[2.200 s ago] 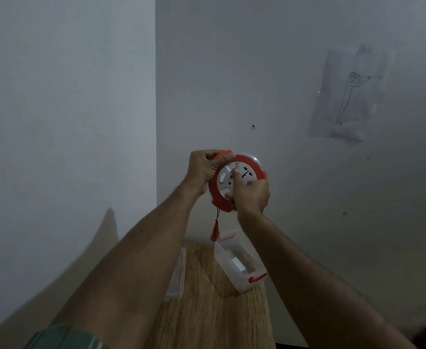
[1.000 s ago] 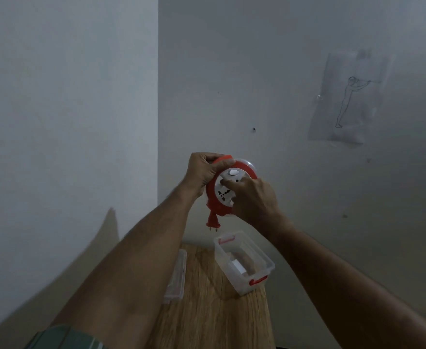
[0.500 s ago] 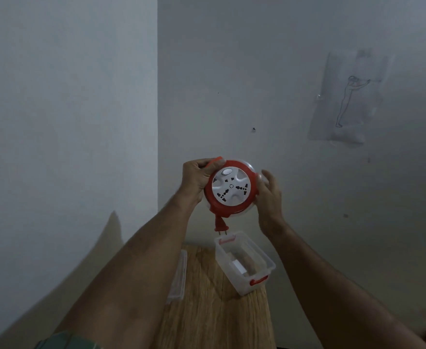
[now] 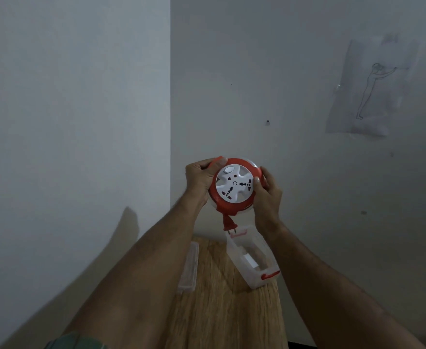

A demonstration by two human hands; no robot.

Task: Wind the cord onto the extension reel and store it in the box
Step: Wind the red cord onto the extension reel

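Observation:
I hold a round red extension reel (image 4: 234,186) with a white socket face up in the air, in front of the wall corner. My left hand (image 4: 198,181) grips its left rim and orange handle. My right hand (image 4: 267,195) clasps its right rim. A short piece of red cord ends in a red plug (image 4: 229,224) that dangles just under the reel. Below it, a clear plastic box (image 4: 253,258) with red clips stands without its lid on the wooden table (image 4: 222,303).
The box's clear lid (image 4: 189,264) lies flat on the table, left of the box. White walls meet in a corner right behind the table. A paper sketch (image 4: 368,89) is stuck to the right wall.
The dangling cord has shortened until the plug hangs just under the reel. My right hand left the socket face and took hold of the right rim. The reel has come slightly lower.

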